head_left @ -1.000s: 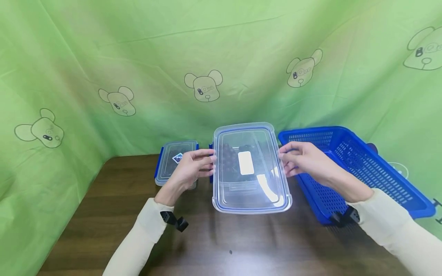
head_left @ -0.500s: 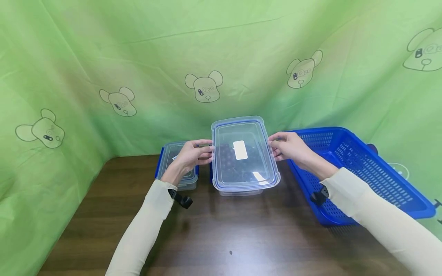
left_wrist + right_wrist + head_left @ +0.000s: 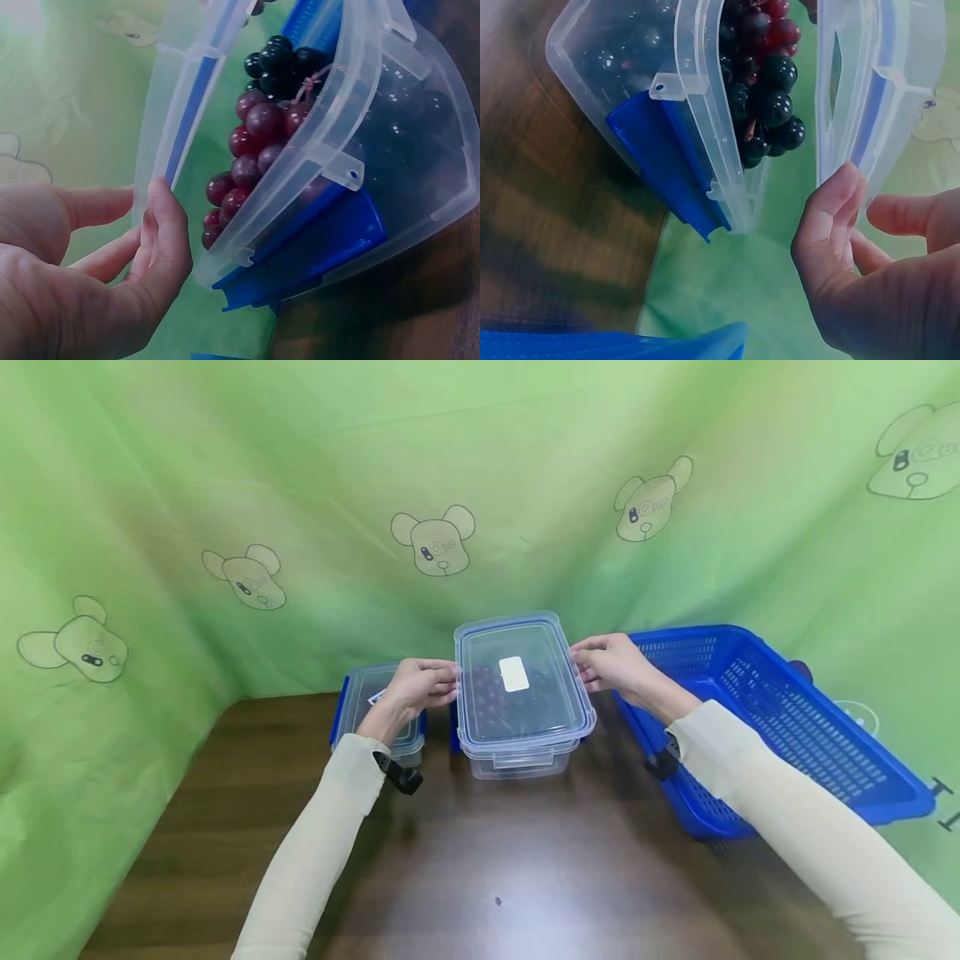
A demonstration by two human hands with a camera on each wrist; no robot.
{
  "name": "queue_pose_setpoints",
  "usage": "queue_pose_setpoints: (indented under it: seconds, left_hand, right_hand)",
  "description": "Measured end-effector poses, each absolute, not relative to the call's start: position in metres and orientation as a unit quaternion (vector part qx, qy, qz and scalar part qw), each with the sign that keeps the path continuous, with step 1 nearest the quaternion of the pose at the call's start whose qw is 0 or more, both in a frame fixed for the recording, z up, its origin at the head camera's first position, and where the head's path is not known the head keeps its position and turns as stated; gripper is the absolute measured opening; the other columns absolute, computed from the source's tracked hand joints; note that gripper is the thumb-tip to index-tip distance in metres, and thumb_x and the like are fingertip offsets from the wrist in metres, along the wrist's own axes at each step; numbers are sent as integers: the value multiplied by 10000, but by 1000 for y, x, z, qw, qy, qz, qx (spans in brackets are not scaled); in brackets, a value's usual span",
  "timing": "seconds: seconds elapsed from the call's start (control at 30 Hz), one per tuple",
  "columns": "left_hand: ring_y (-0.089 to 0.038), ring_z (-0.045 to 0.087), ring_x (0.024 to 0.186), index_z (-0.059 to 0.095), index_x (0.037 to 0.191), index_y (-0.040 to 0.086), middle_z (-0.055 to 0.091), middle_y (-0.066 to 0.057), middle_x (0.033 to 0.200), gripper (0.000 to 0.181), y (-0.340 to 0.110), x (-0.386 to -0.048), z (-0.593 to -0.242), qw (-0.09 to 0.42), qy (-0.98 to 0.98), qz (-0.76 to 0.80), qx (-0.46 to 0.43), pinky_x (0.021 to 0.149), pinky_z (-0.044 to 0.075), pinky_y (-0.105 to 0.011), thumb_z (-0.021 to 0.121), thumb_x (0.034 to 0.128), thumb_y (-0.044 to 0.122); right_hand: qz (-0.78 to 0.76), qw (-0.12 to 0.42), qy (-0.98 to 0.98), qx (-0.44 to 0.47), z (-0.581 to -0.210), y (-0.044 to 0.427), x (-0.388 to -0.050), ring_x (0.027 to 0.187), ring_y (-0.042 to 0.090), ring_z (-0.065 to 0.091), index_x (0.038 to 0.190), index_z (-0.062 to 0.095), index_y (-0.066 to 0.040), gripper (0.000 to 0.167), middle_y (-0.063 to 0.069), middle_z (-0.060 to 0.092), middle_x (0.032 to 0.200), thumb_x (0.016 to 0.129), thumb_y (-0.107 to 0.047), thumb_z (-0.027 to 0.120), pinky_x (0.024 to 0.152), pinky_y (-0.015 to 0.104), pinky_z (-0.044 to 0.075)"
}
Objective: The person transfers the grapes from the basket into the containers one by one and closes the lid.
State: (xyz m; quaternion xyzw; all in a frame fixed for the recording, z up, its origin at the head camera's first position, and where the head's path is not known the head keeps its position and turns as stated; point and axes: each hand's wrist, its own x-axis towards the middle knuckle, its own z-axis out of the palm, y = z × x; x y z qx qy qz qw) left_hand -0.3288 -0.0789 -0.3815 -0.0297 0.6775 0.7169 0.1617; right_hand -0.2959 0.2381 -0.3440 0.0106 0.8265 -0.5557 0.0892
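Note:
A clear lid (image 3: 517, 714) with a blue seal and a white label is held between both hands, just above a clear plastic container (image 3: 517, 767). My left hand (image 3: 420, 687) pinches its left edge, and my right hand (image 3: 618, 667) pinches the right edge. Both wrist views show a gap between lid and container rim. Red grapes (image 3: 247, 161) and black grapes (image 3: 772, 105) fill the container and rise above its rim. On the container's sides, blue latches (image 3: 322, 247) hang down, unfastened.
To the left stands another lidded container (image 3: 363, 702) with blue latches, partly behind the left hand. A blue perforated basket (image 3: 787, 710) is on the right. A green curtain (image 3: 322, 460) with mouse drawings hangs behind the brown table (image 3: 420, 877).
Both hands have carried the lid away from me and down over the container, slightly leftward. The container's front now shows below the lid. The head view has shifted slightly.

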Motion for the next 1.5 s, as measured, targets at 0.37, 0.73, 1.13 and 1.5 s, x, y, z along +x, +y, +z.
queue_pose_setpoints:
  seconds: [0.37,0.73,1.13,1.5]
  left_hand:
    - [-125,690,727,690,1305,-46,722,-34,837,321,-62,-325,-392,179,676,714,-28,680,630,-205,699,994,32]
    - [-112,697,721,677,1335,-22,735,-31,879,341,-55,-326,-394,194,677,709,-17,686,624,-202,696,1000,38]
    - [-113,701,692,648,1381,20,743,-22,849,379,-64,-319,-398,202,672,712,-29,670,624,-213,691,1005,40]
    - [-134,723,738,634,1420,87,748,-60,923,433,-60,-316,-385,178,677,714,-13,711,641,-235,709,995,45]
  right_hand:
    - [-554,108,825,27,-350,254,-286,672,23,614,1448,494,123,440,-85,653,766,1096,-141,501,669,204,615]
    - [-555,104,825,30,-348,262,-279,691,32,629,1429,505,138,440,-81,668,778,1088,-141,510,685,202,621]
    - [-565,100,818,33,-350,254,-275,671,57,643,1341,563,152,369,-60,677,755,1080,-104,512,668,216,628]
    - [-549,64,833,26,-334,258,-276,702,44,676,1358,575,126,400,-115,690,776,1078,-160,569,719,212,638]
